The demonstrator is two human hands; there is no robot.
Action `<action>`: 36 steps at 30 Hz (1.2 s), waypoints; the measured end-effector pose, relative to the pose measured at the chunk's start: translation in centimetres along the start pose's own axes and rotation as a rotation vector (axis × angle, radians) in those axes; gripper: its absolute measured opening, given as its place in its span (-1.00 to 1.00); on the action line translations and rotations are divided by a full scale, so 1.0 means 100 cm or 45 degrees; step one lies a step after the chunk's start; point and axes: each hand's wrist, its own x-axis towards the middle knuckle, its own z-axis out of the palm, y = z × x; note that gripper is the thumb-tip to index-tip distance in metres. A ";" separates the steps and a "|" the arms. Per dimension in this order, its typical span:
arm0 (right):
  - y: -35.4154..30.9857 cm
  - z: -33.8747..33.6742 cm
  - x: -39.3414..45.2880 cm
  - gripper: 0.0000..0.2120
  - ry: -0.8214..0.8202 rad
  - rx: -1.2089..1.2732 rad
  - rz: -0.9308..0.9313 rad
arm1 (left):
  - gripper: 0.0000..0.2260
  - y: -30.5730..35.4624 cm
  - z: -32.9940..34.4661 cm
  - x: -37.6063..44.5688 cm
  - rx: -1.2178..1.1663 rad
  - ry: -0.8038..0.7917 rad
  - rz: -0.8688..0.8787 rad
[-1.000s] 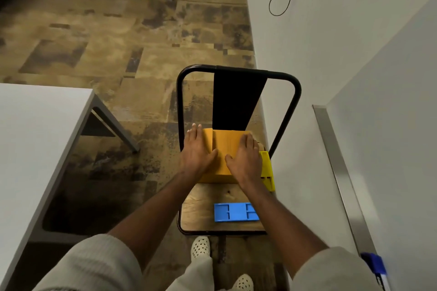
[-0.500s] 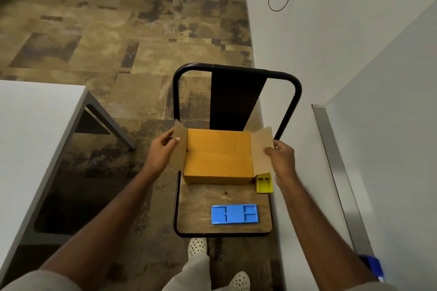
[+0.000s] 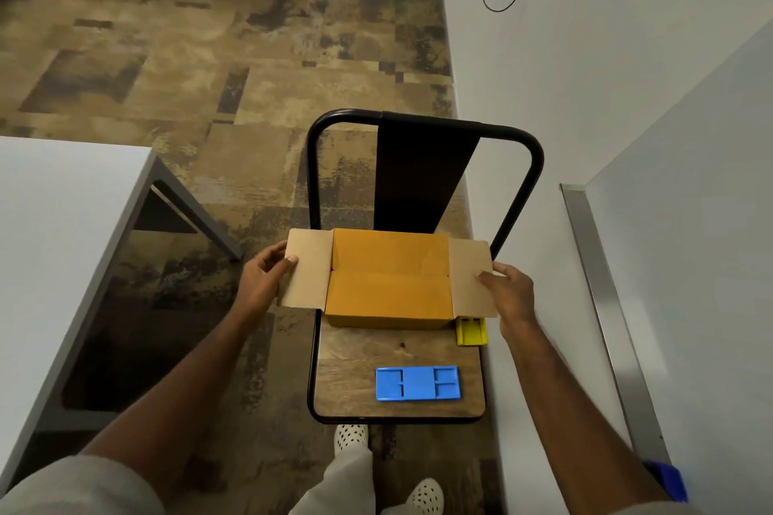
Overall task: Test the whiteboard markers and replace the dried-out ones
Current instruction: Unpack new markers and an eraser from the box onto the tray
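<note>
Resting at the back of a wooden chair seat with a black tube frame (image 3: 418, 351), an orange cardboard box (image 3: 389, 280) is seen with both side flaps folded outward. The left flap is pinched by the left hand (image 3: 261, 280), thumb on top and fingers (image 3: 272, 253) curled behind its edge. The right flap is held by the right hand (image 3: 512, 291), thumb pressed on the flap face, fingers curled round its outer edge. The two orange inner flaps are lying closed, so the contents are hidden; no markers can be seen. A small yellow plastic piece (image 3: 472, 331) is noted touching the box's near right corner. A flat blue plastic tray with compartments (image 3: 417, 383) lies nearer on the seat, apart from the box. A white surface (image 3: 50, 230) stands to the left, a white board with a metal edge (image 3: 686, 263) to the right.
</note>
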 end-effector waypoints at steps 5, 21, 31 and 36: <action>-0.037 -0.014 -0.039 -0.59 0.258 -0.402 -0.686 | -0.77 0.032 -0.018 -0.021 0.209 0.452 0.576; -0.033 0.074 -0.069 -0.25 -0.470 -1.510 -1.127 | -0.51 0.086 0.091 0.033 1.713 -0.552 1.308; -0.023 0.071 -0.072 -0.20 -0.321 -1.449 -1.249 | -0.51 0.084 0.090 0.039 1.720 -0.633 1.338; -0.013 0.063 -0.087 -0.38 -0.171 -1.315 -1.406 | -0.33 0.088 0.086 0.041 1.746 -0.681 1.346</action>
